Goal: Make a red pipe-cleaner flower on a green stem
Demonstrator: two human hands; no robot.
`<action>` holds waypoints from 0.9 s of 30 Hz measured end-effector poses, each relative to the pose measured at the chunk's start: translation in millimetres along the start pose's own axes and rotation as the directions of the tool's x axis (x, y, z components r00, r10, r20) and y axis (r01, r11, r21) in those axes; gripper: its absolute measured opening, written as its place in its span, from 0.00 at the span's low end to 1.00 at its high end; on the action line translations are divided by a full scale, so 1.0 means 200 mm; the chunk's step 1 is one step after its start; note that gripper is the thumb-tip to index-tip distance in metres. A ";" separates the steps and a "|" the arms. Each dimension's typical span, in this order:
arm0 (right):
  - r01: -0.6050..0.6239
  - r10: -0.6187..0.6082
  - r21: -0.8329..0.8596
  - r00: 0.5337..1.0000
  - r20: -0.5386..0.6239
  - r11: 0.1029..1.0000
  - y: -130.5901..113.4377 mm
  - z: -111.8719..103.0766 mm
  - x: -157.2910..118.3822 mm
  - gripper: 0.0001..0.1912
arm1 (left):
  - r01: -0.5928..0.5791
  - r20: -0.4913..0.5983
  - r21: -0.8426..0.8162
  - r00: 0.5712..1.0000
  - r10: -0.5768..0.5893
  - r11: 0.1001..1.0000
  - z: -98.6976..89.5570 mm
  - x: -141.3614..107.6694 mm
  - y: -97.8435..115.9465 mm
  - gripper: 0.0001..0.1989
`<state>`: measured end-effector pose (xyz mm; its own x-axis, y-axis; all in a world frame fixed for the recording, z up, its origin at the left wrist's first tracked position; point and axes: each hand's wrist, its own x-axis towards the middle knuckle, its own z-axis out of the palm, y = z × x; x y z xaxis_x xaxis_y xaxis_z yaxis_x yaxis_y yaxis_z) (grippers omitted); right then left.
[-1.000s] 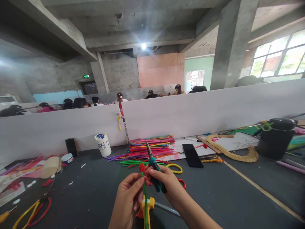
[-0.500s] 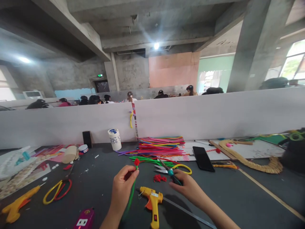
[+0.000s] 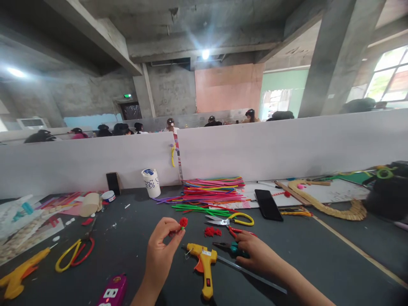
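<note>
My left hand [image 3: 164, 246] pinches a small red fuzzy flower [image 3: 183, 222] by the green bit under its head, between thumb and index finger. My right hand [image 3: 253, 250] is low over the table, its fingers curled on the teal handles of a pair of pliers [image 3: 228, 247] whose dark jaws point left. Just beyond are scissors [image 3: 223, 221] with one yellow and one red handle, the red one close to my right fingers. Several red fuzzy pieces [image 3: 212, 231] lie between my hands. Nearer me is a yellow glue gun [image 3: 207, 265] with a clear glue stick behind it.
Bundles of coloured pipe cleaners [image 3: 213, 191] lie at the back, green ones [image 3: 204, 210] in front. A phone [image 3: 268, 205] is to the right, a white canister [image 3: 151, 183] to the left. At left are another pair of scissors [image 3: 75, 255], a second glue gun [image 3: 24, 272] and a purple box [image 3: 113, 291].
My right hand has lowered the pliers toward the table, nearer me, off the scissors. The red flower has turned in my left fingers, so its long green stem no longer shows.
</note>
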<state>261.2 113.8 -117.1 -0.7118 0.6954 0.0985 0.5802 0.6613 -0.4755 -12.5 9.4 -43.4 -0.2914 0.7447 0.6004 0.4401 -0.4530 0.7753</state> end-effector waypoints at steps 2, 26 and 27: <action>-0.003 0.008 0.064 0.998 -0.068 0.998 -0.03 -0.01 0.00 0.07 | -0.023 -0.017 0.008 1.000 0.023 1.000 0.01 0.00 0.03 0.07; -0.018 0.095 0.988 0.996 0.003 0.154 -0.67 0.03 0.25 0.23 | 0.606 0.227 -0.478 0.784 -0.578 0.635 0.19 0.05 0.13 0.12; -0.024 0.096 0.990 0.995 0.011 0.138 -0.67 0.02 0.25 0.23 | 0.618 0.251 -0.475 0.777 -0.577 0.626 0.19 0.05 0.13 0.11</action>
<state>146.1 59.4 -52.3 -0.6574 0.7524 0.0427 -0.2942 -0.2041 -0.9337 28.2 23.2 -24.1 -0.2669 0.9633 -0.0300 -0.3080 -0.0558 0.9497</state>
